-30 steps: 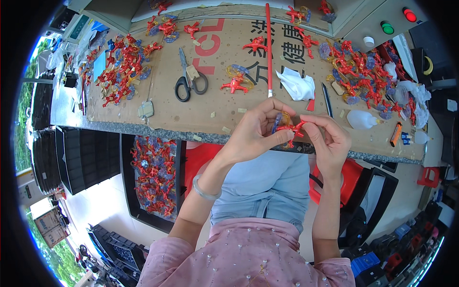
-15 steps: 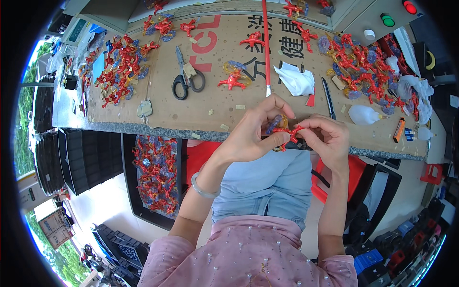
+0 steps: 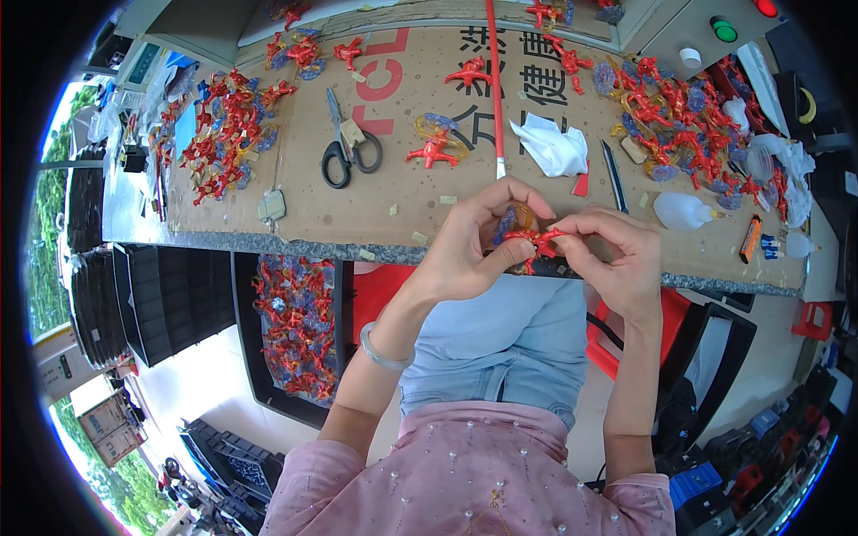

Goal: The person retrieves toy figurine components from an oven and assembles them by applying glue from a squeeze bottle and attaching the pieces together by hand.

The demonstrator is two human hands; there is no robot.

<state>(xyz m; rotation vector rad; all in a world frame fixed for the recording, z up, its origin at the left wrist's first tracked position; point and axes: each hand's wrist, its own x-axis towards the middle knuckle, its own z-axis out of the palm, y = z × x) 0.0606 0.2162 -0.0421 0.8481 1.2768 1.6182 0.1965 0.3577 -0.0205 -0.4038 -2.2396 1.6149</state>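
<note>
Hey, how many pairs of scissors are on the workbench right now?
1. The black-handled scissors lie on the cardboard sheet, left of the red figure and up-left of the left hand. More could be hidden under the toy piles.

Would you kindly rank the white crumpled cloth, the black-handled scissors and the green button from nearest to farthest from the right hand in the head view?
1. White crumpled cloth: just above the right hand, mid-bench.
2. Black-handled scissors: far to the left.
3. Green button: top right corner.
</note>
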